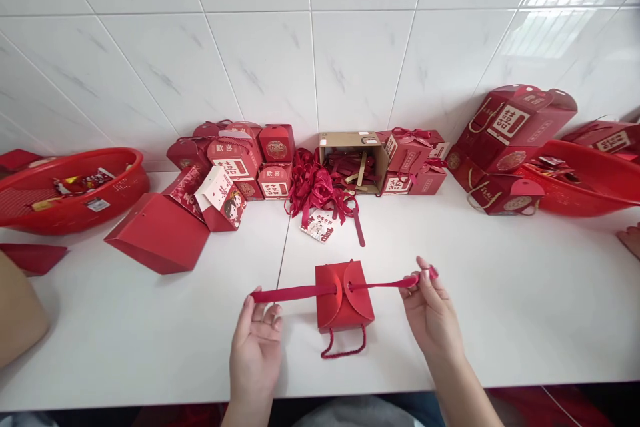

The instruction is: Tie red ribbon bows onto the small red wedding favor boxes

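A small red gift box (330, 307) sits on the white table in front of me, its rounded top flaps folded together. A red ribbon (300, 293) runs through the holes in those flaps and stretches out to both sides. Left of the box, my left hand (257, 347) pinches one ribbon end between thumb and finger. On the other side my right hand (433, 313) pinches the opposite end, with a short tail sticking out past the fingers. A twisted cord handle (344, 355) lies on the table at the box's near side.
Behind the box lie a heap of red ribbons (320, 180) and an open carton (349, 140) with strips inside. Finished-looking gift boxes (235, 157) stand along the tiled wall. Red plastic baskets (120, 177) with sweets stand at both sides. Another person's hand (631, 239) shows at the right edge.
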The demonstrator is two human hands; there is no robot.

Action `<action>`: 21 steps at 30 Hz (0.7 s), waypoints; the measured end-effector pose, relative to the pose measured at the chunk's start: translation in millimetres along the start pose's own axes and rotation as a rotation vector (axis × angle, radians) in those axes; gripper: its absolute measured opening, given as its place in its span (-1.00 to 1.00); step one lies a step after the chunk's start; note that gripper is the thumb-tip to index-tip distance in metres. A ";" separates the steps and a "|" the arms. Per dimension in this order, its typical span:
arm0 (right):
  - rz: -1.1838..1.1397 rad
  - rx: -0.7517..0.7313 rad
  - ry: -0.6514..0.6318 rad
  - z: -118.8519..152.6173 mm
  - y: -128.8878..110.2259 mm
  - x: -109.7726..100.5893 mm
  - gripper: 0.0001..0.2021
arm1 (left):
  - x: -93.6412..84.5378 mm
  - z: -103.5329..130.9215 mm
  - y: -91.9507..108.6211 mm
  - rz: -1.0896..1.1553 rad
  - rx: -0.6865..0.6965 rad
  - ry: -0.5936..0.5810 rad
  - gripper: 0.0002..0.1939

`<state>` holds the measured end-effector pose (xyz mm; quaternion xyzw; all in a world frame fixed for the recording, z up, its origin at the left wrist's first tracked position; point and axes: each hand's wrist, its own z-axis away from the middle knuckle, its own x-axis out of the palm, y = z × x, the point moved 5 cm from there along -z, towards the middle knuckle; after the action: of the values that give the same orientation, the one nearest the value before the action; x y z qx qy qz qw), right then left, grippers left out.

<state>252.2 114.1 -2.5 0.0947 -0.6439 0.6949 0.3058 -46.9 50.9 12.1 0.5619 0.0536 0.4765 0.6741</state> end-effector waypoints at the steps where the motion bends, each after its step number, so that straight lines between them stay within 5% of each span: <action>1: -0.020 -0.033 0.012 -0.2 -7.0 1.9 -0.72 | 0.6 0.6 6.6 -0.002 0.043 0.013 -0.88; 5: -0.024 -0.216 -0.053 -1.1 -40.9 19.0 -0.80 | 10.3 5.7 41.9 -0.055 0.361 0.019 -0.60; 8: 0.024 -0.349 -0.156 -2.5 -66.9 38.6 -0.83 | 29.4 10.6 67.8 -0.053 0.531 -0.029 -0.68; 14: 0.129 -0.383 -0.486 -6.4 -97.7 92.2 -0.82 | 92.7 31.7 102.4 -0.186 0.717 -0.373 -0.73; 21: 0.116 -0.294 -0.736 4.1 -98.6 140.8 -0.91 | 137.6 57.2 104.0 -0.354 0.839 -0.695 -0.83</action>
<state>193.2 151.3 154.6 0.2562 -0.8073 0.5311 0.0252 1.6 98.2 180.7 0.8875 0.1067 0.0814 0.4409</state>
